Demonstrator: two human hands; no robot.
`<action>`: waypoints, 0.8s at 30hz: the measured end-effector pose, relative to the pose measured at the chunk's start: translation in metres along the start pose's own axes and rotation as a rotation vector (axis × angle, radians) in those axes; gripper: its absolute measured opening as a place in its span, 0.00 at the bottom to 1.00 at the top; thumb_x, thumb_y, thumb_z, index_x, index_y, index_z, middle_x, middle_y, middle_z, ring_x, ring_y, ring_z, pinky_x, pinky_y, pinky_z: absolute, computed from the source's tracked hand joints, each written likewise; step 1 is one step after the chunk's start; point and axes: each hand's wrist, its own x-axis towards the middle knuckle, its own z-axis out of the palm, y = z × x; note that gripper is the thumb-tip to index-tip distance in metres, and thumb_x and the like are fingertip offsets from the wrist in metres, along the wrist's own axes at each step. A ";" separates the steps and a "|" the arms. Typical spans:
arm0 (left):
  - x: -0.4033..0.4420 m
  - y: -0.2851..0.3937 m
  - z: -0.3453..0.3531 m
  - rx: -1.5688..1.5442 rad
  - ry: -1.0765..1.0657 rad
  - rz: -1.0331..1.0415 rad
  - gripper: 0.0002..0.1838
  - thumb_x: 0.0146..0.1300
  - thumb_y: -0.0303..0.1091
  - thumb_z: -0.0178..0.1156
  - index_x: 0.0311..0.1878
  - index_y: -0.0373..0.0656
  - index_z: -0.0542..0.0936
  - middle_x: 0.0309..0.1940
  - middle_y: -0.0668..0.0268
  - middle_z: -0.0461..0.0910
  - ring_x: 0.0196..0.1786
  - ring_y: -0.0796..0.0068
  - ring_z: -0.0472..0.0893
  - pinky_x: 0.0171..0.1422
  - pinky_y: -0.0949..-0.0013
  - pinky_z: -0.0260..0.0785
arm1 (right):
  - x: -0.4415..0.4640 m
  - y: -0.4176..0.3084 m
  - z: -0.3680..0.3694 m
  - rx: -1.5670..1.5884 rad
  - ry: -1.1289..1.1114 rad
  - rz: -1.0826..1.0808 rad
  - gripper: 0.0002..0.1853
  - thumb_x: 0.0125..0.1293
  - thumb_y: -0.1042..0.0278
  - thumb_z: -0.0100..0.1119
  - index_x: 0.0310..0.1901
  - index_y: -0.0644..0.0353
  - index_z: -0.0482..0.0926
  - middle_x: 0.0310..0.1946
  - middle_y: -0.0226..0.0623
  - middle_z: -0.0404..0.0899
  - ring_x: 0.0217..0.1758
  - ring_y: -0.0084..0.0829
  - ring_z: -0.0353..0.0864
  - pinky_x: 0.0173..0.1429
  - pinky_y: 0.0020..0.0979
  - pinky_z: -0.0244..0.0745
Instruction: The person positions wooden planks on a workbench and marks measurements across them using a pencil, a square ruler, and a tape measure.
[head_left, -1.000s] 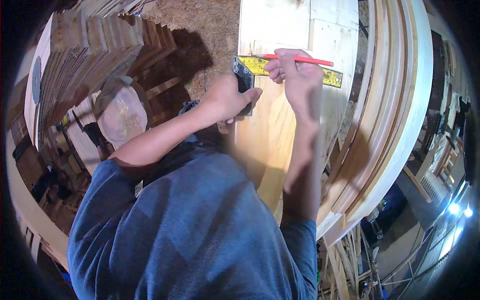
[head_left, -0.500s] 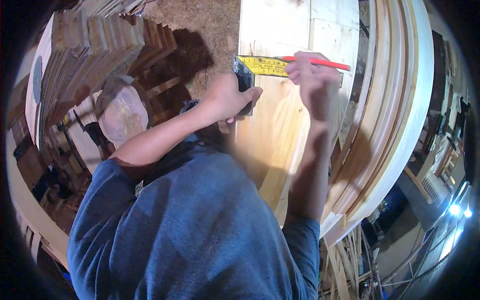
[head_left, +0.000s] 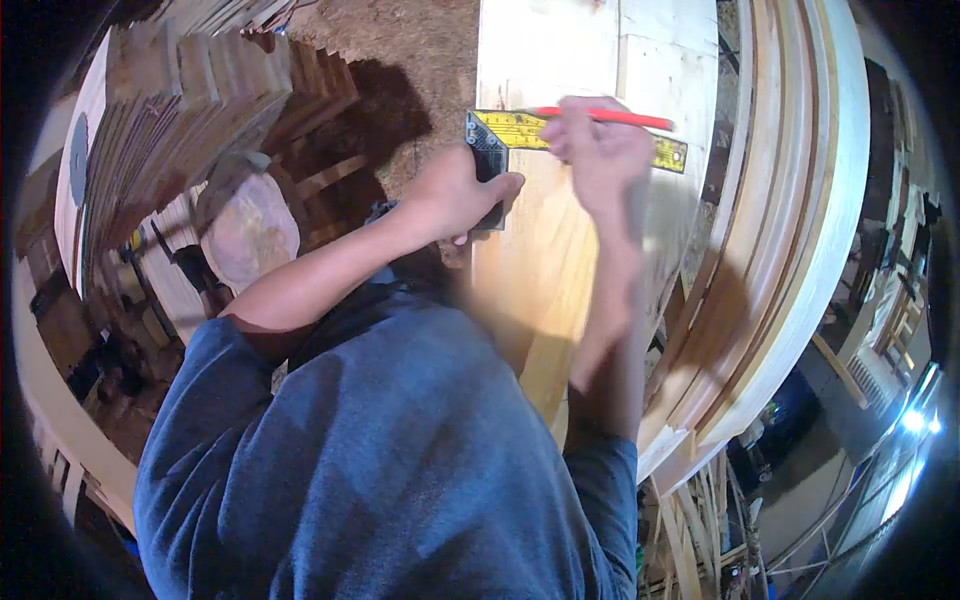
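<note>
My left hand (head_left: 455, 195) grips the black stock of a try square (head_left: 515, 130), pressing it against the left edge of a pale wooden board (head_left: 545, 230). The square's yellow marked blade lies flat across the board. In my right hand (head_left: 605, 150), somewhat blurred by motion, is a red pencil (head_left: 630, 118). Its tip points left along the far edge of the blade. My right fingers cover the middle of the blade, while its far end shows to their right.
Right of the board stand long curved-looking planks (head_left: 790, 200). A stack of boards (head_left: 190, 130) rises at the left, beside a round cut piece of wood (head_left: 250, 230). Thin wood strips (head_left: 690, 540) lie at the lower right, and sawdust-coloured ground (head_left: 410, 40) shows behind.
My right hand has moved left along the blade with the pencil, uncovering the blade's right end. My left hand and the try square have stayed in place.
</note>
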 end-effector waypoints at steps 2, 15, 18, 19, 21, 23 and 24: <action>0.000 0.002 0.001 -0.021 -0.003 0.001 0.24 0.63 0.42 0.67 0.41 0.28 0.70 0.19 0.60 0.78 0.11 0.74 0.74 0.13 0.67 0.65 | 0.001 0.003 0.012 -0.049 -0.018 -0.043 0.10 0.70 0.68 0.59 0.39 0.69 0.81 0.26 0.39 0.85 0.27 0.21 0.82 0.34 0.24 0.78; 0.002 0.001 0.000 0.046 0.004 0.012 0.24 0.64 0.41 0.67 0.43 0.27 0.70 0.18 0.59 0.77 0.10 0.74 0.73 0.12 0.67 0.65 | 0.016 0.003 -0.085 -0.328 0.128 -0.206 0.13 0.69 0.66 0.59 0.33 0.69 0.83 0.23 0.36 0.83 0.24 0.20 0.79 0.31 0.22 0.75; 0.004 -0.005 0.001 0.027 0.002 0.029 0.24 0.64 0.41 0.67 0.42 0.27 0.69 0.18 0.59 0.77 0.10 0.74 0.73 0.12 0.66 0.65 | 0.016 0.002 -0.083 -0.290 0.141 -0.160 0.11 0.68 0.68 0.59 0.35 0.70 0.82 0.23 0.36 0.83 0.23 0.20 0.78 0.30 0.22 0.74; 0.005 -0.006 0.001 0.015 -0.002 0.043 0.24 0.64 0.41 0.67 0.42 0.27 0.69 0.18 0.59 0.77 0.10 0.73 0.74 0.12 0.66 0.65 | 0.016 0.003 -0.083 -0.274 0.149 -0.148 0.11 0.68 0.69 0.59 0.36 0.70 0.81 0.23 0.36 0.83 0.23 0.20 0.78 0.30 0.22 0.74; 0.006 -0.005 0.000 0.030 -0.007 0.036 0.24 0.64 0.41 0.67 0.42 0.27 0.69 0.18 0.59 0.77 0.11 0.73 0.74 0.12 0.66 0.65 | 0.017 0.006 -0.084 -0.253 0.154 -0.151 0.11 0.68 0.69 0.59 0.35 0.70 0.81 0.22 0.36 0.82 0.23 0.20 0.78 0.30 0.21 0.73; 0.006 -0.007 0.001 0.036 -0.003 0.042 0.23 0.64 0.41 0.66 0.42 0.27 0.70 0.18 0.59 0.77 0.11 0.73 0.74 0.12 0.66 0.65 | 0.018 0.006 -0.087 -0.219 0.167 -0.117 0.11 0.68 0.69 0.59 0.34 0.70 0.81 0.22 0.36 0.82 0.23 0.20 0.77 0.30 0.21 0.73; 0.007 -0.009 0.001 0.035 0.005 0.054 0.23 0.64 0.41 0.66 0.41 0.27 0.70 0.18 0.59 0.77 0.11 0.72 0.74 0.12 0.66 0.65 | 0.018 0.005 -0.090 -0.196 0.179 -0.085 0.11 0.69 0.69 0.59 0.34 0.70 0.81 0.23 0.36 0.82 0.23 0.20 0.78 0.30 0.21 0.73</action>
